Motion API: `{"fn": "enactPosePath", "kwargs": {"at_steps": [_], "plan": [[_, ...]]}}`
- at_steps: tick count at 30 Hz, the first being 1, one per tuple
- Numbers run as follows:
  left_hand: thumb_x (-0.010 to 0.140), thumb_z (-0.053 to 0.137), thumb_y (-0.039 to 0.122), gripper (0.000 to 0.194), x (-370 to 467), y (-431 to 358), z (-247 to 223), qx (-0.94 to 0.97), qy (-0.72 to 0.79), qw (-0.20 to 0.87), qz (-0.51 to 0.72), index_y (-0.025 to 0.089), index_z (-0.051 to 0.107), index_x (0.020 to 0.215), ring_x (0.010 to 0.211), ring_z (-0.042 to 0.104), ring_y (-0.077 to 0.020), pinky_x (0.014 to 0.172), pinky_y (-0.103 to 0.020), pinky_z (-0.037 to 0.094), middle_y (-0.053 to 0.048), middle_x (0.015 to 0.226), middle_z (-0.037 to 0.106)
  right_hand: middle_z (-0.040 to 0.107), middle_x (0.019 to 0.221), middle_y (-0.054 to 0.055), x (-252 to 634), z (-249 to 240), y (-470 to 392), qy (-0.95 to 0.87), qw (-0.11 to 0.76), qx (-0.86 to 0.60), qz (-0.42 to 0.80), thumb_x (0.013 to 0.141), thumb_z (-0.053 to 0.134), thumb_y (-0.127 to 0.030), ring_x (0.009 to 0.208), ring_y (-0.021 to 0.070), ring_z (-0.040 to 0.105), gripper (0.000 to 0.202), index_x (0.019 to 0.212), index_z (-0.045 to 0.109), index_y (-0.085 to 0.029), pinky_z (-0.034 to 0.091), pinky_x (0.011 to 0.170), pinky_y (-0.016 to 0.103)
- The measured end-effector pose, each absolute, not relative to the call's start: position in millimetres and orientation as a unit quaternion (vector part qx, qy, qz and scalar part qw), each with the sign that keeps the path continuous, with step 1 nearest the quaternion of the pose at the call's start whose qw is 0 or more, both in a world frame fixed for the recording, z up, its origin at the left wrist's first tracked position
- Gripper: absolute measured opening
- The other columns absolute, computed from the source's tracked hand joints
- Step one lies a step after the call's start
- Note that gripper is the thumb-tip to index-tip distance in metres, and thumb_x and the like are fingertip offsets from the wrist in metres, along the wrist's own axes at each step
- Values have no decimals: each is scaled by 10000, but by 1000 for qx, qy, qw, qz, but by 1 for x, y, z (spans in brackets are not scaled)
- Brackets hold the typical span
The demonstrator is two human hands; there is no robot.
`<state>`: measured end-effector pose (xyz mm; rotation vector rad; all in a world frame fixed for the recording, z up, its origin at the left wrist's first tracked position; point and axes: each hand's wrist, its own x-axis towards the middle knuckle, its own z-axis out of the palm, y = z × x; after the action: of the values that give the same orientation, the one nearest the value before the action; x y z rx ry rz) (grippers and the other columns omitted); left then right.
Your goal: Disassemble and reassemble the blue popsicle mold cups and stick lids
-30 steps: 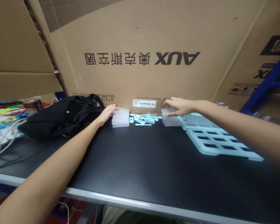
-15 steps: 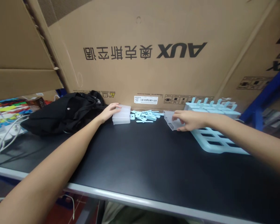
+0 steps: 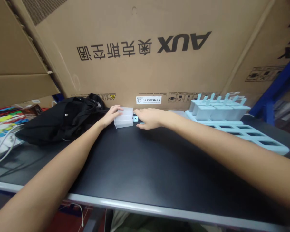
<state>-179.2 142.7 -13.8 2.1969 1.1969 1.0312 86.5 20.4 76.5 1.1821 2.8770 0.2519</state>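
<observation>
My left hand (image 3: 111,115) grips the left side of a clear plastic popsicle mold (image 3: 124,120), its fingers over the top edge. The mold lies on the black tabletop. Just right of it, my right hand (image 3: 148,118) reaches over the light-blue popsicle sticks, thumb and fingers apart. One blue stick piece (image 3: 135,119) with a square end shows between that hand and the mold. The hand hides most of the pile. At the right stand several popsicle molds (image 3: 205,112) with blue stick handles upright in them, beside a light-blue mold tray (image 3: 275,145).
A large cardboard box (image 3: 125,77) with printing walls off the back of the table (image 3: 135,170). At the left are a black bag (image 3: 55,119), white cables (image 3: 0,148) and colourful items. A blue metal post (image 3: 268,96) stands at the right.
My right hand has let go of the second clear mold and moved left to the blue sticks. My left hand stays on its mold. The view has shifted slightly.
</observation>
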Motion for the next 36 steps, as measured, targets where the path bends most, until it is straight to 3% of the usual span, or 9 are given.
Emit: {"fn": "enactPosePath", "kwargs": {"at_steps": [2,6,9,14,25,32,36], "plan": [[824,524,400,320,-178,145,-15,795,434,211,368,246,601,1095,1467,278,-280,1254,-465,156,-70,1443,438,594,1318,275,74,70,36,920,5,388,66,860,505,-533,1223,388,566,841,1486,340,3,388,1059,541],[823,475,358,305,-177,149,-19,793,441,212,363,235,539,1094,1470,242,-283,1250,-482,153,-84,1449,389,258,1591,300,65,59,62,908,3,419,15,804,469,-703,1488,412,248,1155,1575,63,55,61,1214,618],[821,461,342,294,-177,154,-22,792,442,218,360,238,504,1093,1459,255,-286,1241,-498,165,-82,1459,378,147,1616,295,62,51,72,904,8,428,-10,788,448,-746,1516,411,161,1212,1576,2,60,-70,1205,627],[835,427,331,295,-179,160,-27,795,431,230,360,263,502,1111,1464,262,-272,1231,-492,183,-51,1494,381,130,1611,308,54,38,78,899,5,437,7,765,491,-732,1515,409,166,1243,1572,-24,61,-200,1153,630],[838,473,385,343,-183,167,-30,784,441,245,361,277,550,1154,1470,279,-304,1218,-475,201,-29,1582,352,111,1612,303,45,26,84,909,-46,414,4,807,490,-624,1494,446,209,1157,1579,-87,16,-264,1085,677],[803,516,415,353,-182,155,-20,760,490,241,352,317,588,1135,1420,298,-413,1177,-623,130,25,1563,400,195,1608,285,42,22,80,900,-48,433,-24,805,471,-675,1527,415,79,1186,1574,-110,16,-230,1125,657],[784,544,422,327,-181,151,-18,749,505,237,357,332,616,1090,1423,274,-438,1162,-633,138,60,1555,402,221,1599,298,44,20,83,891,-57,449,-23,772,493,-709,1525,426,64,1243,1570,-117,23,-228,1115,670]]}}
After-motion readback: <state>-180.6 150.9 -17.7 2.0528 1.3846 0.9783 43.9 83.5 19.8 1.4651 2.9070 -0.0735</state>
